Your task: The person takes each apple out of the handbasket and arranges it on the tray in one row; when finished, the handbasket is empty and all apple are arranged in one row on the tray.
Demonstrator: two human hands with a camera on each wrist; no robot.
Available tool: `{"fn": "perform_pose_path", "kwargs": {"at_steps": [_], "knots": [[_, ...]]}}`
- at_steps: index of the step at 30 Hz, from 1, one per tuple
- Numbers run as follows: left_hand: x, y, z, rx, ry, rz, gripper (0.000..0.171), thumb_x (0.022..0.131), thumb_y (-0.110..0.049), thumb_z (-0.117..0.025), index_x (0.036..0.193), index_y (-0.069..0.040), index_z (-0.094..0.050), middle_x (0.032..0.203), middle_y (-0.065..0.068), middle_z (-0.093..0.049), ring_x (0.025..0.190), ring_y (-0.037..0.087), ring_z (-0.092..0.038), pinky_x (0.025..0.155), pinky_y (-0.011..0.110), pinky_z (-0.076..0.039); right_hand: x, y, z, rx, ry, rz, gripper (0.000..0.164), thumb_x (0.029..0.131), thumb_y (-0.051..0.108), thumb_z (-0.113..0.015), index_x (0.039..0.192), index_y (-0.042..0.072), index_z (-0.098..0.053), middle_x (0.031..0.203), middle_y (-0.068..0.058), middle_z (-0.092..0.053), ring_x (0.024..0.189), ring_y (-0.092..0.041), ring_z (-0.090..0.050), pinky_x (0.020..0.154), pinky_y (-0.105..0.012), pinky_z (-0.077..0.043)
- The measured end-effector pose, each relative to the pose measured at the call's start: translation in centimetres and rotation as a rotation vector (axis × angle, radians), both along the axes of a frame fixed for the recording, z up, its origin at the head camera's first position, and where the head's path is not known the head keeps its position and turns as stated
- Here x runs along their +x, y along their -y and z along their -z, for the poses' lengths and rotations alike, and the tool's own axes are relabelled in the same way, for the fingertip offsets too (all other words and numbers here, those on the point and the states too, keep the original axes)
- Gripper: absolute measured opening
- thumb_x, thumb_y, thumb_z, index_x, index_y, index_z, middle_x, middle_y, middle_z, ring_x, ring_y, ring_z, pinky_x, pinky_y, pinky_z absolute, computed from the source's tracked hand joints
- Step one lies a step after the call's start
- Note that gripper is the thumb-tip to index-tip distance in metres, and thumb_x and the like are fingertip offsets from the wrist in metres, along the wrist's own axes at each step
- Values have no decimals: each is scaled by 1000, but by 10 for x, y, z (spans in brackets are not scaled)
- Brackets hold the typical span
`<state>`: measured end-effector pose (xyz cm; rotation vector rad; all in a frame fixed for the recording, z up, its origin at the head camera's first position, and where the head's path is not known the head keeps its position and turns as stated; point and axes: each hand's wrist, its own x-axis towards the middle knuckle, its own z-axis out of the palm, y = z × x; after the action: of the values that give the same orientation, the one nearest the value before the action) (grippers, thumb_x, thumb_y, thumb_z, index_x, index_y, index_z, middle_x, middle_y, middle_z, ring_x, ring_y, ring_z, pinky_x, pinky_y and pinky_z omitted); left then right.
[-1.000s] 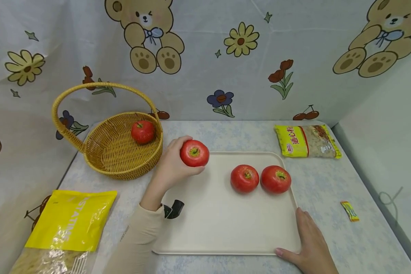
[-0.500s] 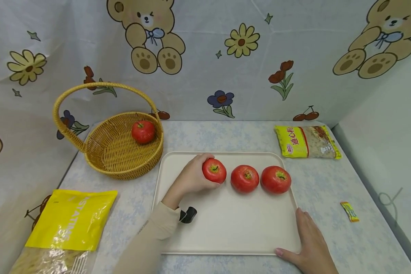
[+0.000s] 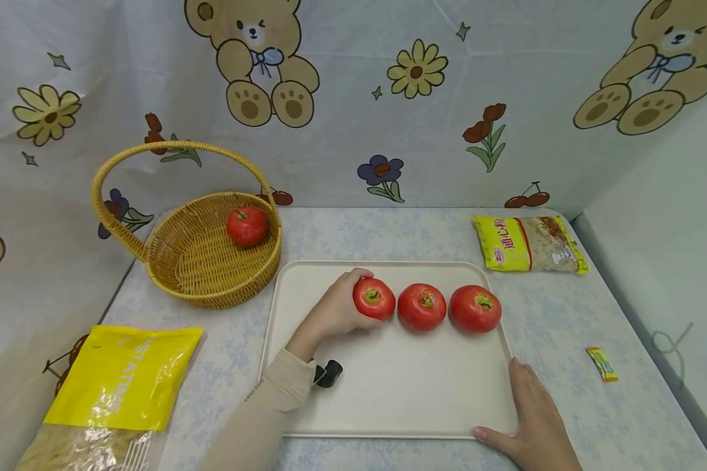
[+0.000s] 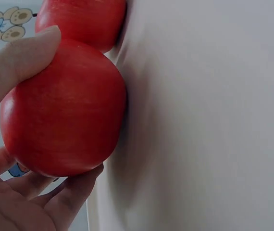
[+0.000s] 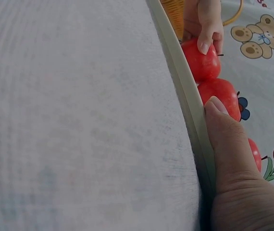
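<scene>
My left hand (image 3: 343,305) grips a red apple (image 3: 374,297) on the pale tray (image 3: 389,386), its thumb and fingers around the sides. In the left wrist view, the held apple (image 4: 65,110) touches or nearly touches a second apple (image 4: 84,21). To its right in the head view sit a middle apple (image 3: 422,307) and a right apple (image 3: 475,309), close together. My right hand (image 3: 533,418) holds the tray's front right corner, fingers along the right side and thumb at the front rim. The right wrist view shows that thumb (image 5: 230,144) over the tray rim (image 5: 187,91).
A wicker basket (image 3: 212,294) with one apple (image 3: 247,227) inside stands at the back left. A yellow pasta bag (image 3: 118,379) lies at the front left, another yellow food packet (image 3: 530,244) at the back right. A small candy packet (image 3: 601,364) lies right of the tray.
My left hand has carried its apple from beside the basket rightward and nearer onto the tray, up against the row of apples. The right hand has stayed at the tray corner.
</scene>
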<state>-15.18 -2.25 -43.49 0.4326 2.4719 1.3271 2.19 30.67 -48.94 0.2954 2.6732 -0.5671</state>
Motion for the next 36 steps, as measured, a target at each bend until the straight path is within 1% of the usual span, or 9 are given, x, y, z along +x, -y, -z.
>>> {"fn": "perform_pose_path", "kwargs": {"at_steps": [5, 9, 12, 17, 21, 27, 30, 32, 36], "knots": [[-1, 1, 2, 7, 53, 14, 85, 71, -27, -89, 142, -20, -43, 130, 5, -53, 107, 22, -59, 83, 35, -56, 0, 0, 0, -5, -7, -1, 150, 61, 80, -73, 156, -2, 11, 158, -35, -10, 146, -53, -4, 108, -76, -9], [-2, 2, 1, 9, 78, 24, 91, 73, -29, -88, 148, -20, -39, 136, 7, -51, 102, 23, -59, 76, 31, -56, 3, -1, 0, -14, -67, -29, 148, 64, 78, -73, 156, -2, 10, 158, -35, -12, 145, -54, -7, 108, -77, -12], [-2, 2, 0, -1, 71, 30, 93, 73, -29, -88, 151, -20, -37, 141, 8, -49, 108, 24, -58, 83, 34, -55, 6, -1, 0, -21, -109, -50, 145, 65, 77, -73, 156, -3, 8, 157, -36, -15, 144, -54, -10, 108, -76, -13], [-2, 1, 0, -10, 64, 37, 94, 74, -28, -86, 153, -22, -35, 144, 8, -47, 122, 25, -54, 99, 43, -50, 7, -1, -1, -25, -117, -49, 145, 66, 76, -73, 156, -3, 8, 157, -36, -15, 144, -54, -10, 108, -76, -13], [-2, 1, 0, -14, 61, 40, 93, 75, -27, -86, 153, -22, -35, 144, 9, -46, 124, 26, -53, 100, 45, -50, 6, 0, -1, -20, -105, -44, 146, 65, 78, -72, 156, -4, 8, 157, -36, -15, 144, -55, -10, 109, -76, -13], [-1, 10, -15, -19, 38, 12, 95, 76, -38, -85, 154, -29, -32, 152, 4, -40, 133, 28, -48, 106, 48, -46, 5, 1, -1, -16, -95, -44, 147, 64, 79, -72, 156, -5, 7, 156, -37, -15, 143, -55, -11, 109, -76, -13], [-3, 23, -29, 27, -21, -42, 89, 79, -40, -83, 152, -30, -34, 155, 2, -38, 138, 32, -43, 109, 52, -43, 5, 1, -2, -18, -94, -43, 147, 64, 79, -72, 156, -5, 7, 156, -37, -15, 143, -55, -11, 109, -76, -13], [-5, 37, -39, 66, -83, -103, 83, 82, -38, -80, 151, -28, -36, 154, 4, -39, 138, 32, -42, 109, 53, -41, 4, 2, -2, -19, -88, -41, 147, 64, 79, -72, 156, -5, 7, 156, -37, -15, 143, -55, -11, 109, -76, -13], [-12, 68, -54, 136, -227, -286, 74, 85, -31, -78, 148, -20, -40, 148, 8, -43, 132, 30, -43, 111, 51, -39, 3, 2, -2, -16, -62, -37, 147, 64, 78, -73, 155, -4, 8, 157, -36, -14, 143, -54, -11, 108, -77, -13]]}}
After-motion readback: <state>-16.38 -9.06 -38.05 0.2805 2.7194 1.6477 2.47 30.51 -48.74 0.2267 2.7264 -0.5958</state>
